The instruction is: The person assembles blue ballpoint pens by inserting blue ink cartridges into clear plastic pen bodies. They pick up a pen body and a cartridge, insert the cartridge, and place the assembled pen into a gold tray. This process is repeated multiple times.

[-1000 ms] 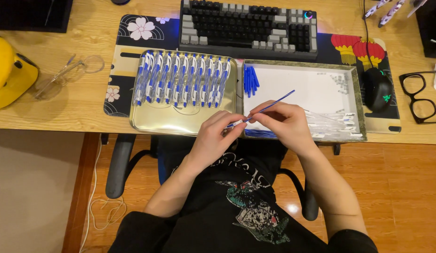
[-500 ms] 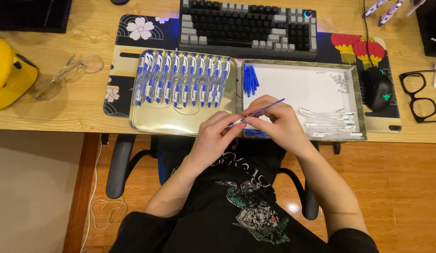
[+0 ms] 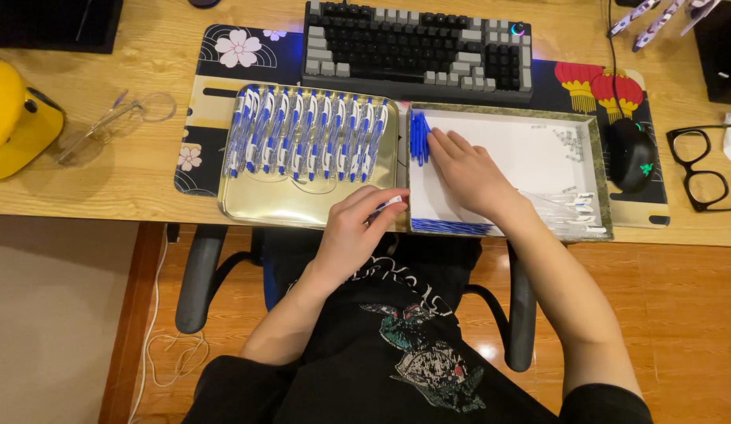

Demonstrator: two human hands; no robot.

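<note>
My left hand point(image 3: 356, 228) holds a clear-and-white pen barrel point(image 3: 387, 206) at the near edge of the gold tray point(image 3: 255, 206), fingers closed around it. Across the back of that tray lies a row of several assembled blue-and-white pens point(image 3: 303, 133). My right hand point(image 3: 467, 169) reaches into the white tray point(image 3: 601, 184), its fingertips touching a small pile of blue pen parts point(image 3: 419, 135) in the tray's far left corner. Blue refills point(image 3: 452, 227) lie along that tray's near edge, and clear barrels point(image 3: 566, 212) rest at its near right.
A dark keyboard point(image 3: 416, 49) sits behind the trays on a patterned desk mat point(image 3: 197, 118). A black mouse point(image 3: 632, 155) and black glasses point(image 3: 707, 169) lie to the right. A yellow helmet point(image 3: 16, 122) and clear safety glasses point(image 3: 106, 129) are on the left.
Both hands were together over the tray edge, fitting a blue refill into a barrel. Now my right hand has let go and moved up to the blue parts; my left keeps the barrel.
</note>
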